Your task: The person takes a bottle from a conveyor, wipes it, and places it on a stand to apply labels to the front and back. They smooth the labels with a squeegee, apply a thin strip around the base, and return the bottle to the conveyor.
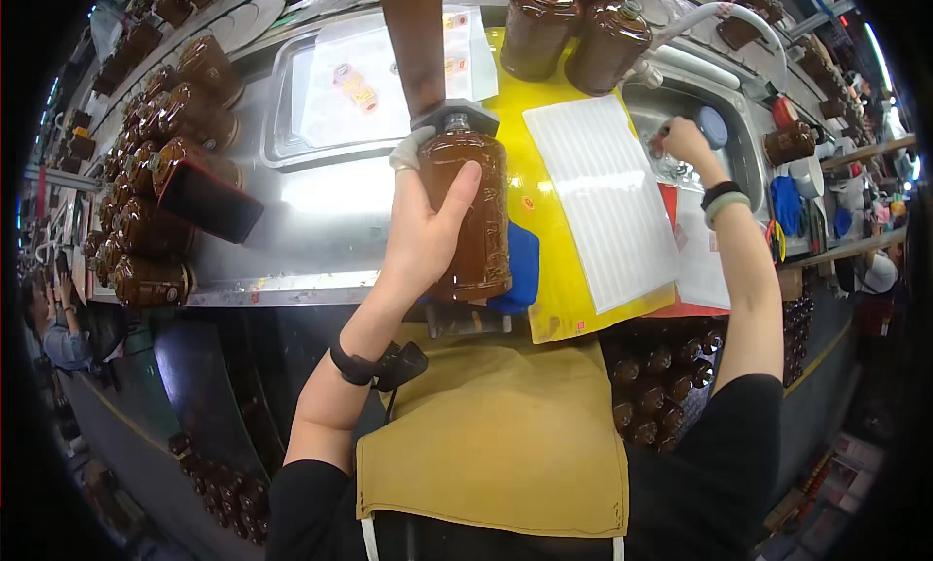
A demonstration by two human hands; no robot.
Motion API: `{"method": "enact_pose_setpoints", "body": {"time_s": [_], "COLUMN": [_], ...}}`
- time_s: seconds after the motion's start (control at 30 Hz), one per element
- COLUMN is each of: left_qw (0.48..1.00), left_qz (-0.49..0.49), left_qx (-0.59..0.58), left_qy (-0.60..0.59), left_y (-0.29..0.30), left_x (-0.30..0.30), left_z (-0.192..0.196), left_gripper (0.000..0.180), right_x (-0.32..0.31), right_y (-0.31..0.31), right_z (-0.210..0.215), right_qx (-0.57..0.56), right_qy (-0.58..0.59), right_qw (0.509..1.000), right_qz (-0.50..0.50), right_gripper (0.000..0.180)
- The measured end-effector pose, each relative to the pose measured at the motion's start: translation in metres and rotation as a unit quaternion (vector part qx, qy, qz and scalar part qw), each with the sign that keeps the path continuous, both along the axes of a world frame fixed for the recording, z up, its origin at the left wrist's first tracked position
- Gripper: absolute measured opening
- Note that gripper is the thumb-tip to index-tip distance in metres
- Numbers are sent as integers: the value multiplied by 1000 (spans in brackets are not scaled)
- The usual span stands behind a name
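Head view: left hand (423,236) clasps glossy brown embossed bottle (476,216), upright.

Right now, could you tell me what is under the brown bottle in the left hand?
A blue pad shows beneath and beside the brown bottle, lying on the yellow sheet. The left hand and the bottle itself cover its base, so what it rests on cannot be seen.

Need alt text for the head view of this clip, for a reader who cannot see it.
A person's left hand grips an upright brown glazed bottle under a grey press head at a steel workbench. The right hand reaches into a tray at the right. More brown bottles lie stacked at the left.
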State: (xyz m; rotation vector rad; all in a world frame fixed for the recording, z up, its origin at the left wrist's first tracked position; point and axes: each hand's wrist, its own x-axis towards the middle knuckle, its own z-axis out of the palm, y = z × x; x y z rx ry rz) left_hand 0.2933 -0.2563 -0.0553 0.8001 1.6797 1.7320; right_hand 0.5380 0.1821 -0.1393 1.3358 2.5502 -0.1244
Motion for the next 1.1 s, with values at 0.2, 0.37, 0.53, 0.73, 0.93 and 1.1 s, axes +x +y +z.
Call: {"method": "enact_pose_setpoints", "body": {"time_s": [0.2,0.37,0.53,0.73,0.93,1.1], "left_qw": [968,974,997,999,987,982], "left_qz": [32,42,10,-11,-50,-98], "left_qx": [-82,-71,-50,-36,-52,-44], "left_qy": [233,212,53,-19,-141,-154], "left_y": [-2,-5,-23,-23,-36,-58], "left_x": [7,10,22,16,9,15], "left_z": [8,7,8,3,13,36], "left_gripper": [65,74,90,90,87,86], "right_x": [-25,-50,-53,-39,-40,-28], "right_y": [-88,-166,-190,-187,-168,-147], "right_z": [99,145,156,157,102,77], "right_qx": [74,9,-14,-184,-354,-78], "right_qy": [184,360,388,400,327,127], "right_qw": [973,918,901,889,873,988], "right_qz": [121,166,194,125,-74,-43], "right_gripper": [17,10,11,15,41,69]}}
